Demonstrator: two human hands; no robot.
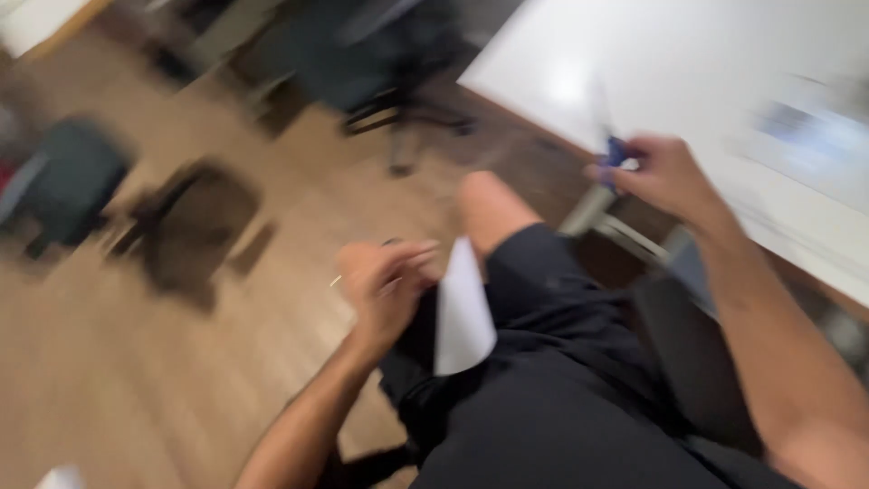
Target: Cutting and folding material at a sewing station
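Observation:
The picture is blurred by motion. My left hand (pixel 385 281) is closed around a white sheet of paper (pixel 462 312) that hangs down over my lap, with a thin stick-like thing poking out to the left. My right hand (pixel 665 177) is raised at the edge of the white table (pixel 688 63) and grips a small blue-handled tool (pixel 615 154), maybe scissors; its shape is too smeared to be sure. I sit in dark shorts, one knee showing between the hands.
Wooden floor (pixel 109 362) spreads to the left. A dark office chair (pixel 389 54) stands at the top, a green seat (pixel 68 177) at far left, a dark stool (pixel 195 222) beside it. Blurred items (pixel 806 136) lie on the table's right side.

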